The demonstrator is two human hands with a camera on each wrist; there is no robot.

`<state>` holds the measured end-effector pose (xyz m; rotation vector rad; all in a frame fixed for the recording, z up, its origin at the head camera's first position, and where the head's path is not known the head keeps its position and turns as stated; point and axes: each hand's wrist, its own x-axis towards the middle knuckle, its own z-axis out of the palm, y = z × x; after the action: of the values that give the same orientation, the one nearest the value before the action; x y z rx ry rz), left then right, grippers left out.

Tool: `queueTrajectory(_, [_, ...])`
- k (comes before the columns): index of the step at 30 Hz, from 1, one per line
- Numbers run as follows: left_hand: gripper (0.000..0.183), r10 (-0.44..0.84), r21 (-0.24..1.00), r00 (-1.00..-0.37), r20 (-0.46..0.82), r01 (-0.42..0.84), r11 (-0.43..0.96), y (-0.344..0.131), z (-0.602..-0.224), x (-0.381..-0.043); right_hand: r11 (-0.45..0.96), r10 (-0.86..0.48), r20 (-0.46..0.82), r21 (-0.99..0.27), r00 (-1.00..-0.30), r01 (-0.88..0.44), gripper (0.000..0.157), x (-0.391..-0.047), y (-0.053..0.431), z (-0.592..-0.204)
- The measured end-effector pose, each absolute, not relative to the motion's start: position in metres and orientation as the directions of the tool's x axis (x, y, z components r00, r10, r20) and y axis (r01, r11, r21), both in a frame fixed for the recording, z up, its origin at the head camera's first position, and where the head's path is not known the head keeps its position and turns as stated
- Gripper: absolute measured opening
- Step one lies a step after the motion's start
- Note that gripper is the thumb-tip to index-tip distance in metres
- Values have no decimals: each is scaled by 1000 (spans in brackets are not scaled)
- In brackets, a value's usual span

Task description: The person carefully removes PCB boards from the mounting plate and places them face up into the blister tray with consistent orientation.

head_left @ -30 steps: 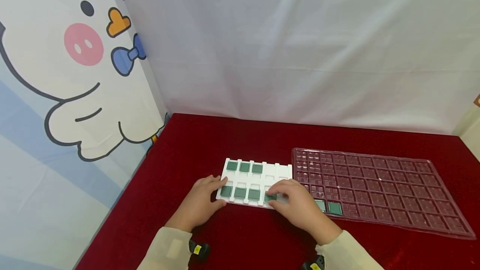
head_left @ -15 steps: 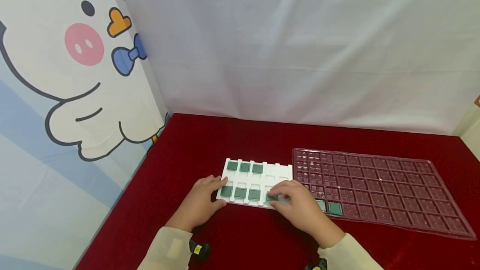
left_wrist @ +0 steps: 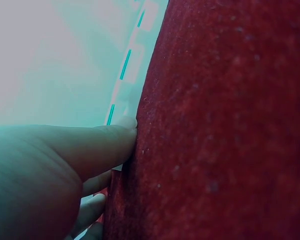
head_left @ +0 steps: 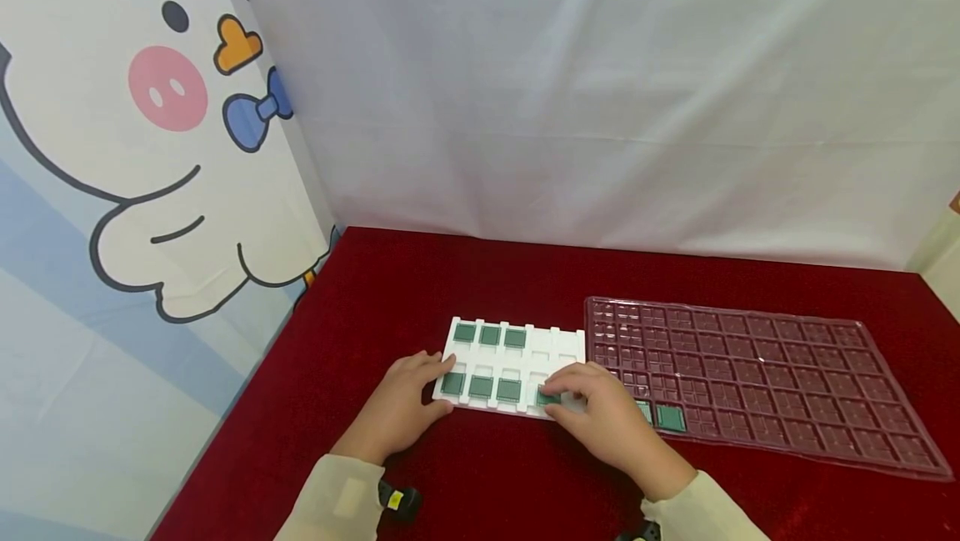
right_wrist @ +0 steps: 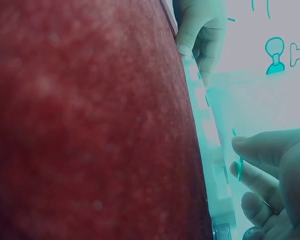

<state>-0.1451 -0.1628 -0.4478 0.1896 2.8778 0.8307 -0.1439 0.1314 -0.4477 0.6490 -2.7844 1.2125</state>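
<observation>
My left hand (head_left: 401, 399) grips the left end of a white tray (head_left: 487, 358), thumb at its front edge and index finger on its left side. In the left wrist view the thumb (left_wrist: 100, 145) presses the tray's front corner. Over the front row, my right hand (head_left: 596, 408) pinches a thin green square chip (head_left: 546, 398) between thumb and fingertips. The right wrist view shows that chip (right_wrist: 240, 167) tilted, edge-on, close over the tray. Several green chips (head_left: 508, 390) lie in the tray's pockets, three at the back left and three at the front left.
A clear plastic tray (head_left: 757, 358) with many pockets lies at the right, beside the white tray. Another green chip (head_left: 670, 418) sits in its front row, with one more partly behind my right hand. Red cloth (head_left: 480, 474) covers the table; a white curtain hangs behind.
My right hand has shifted slightly to the right along the front row, and the pinched chip has moved with it. The left hand and both trays stay in place.
</observation>
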Motion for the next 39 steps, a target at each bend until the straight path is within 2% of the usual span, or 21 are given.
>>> queueTrajectory(39, [65,154,543,-983,-97,78,836,-163,-449,-145,624,-337,212,-679,-917,-386,18,-133,148,-449])
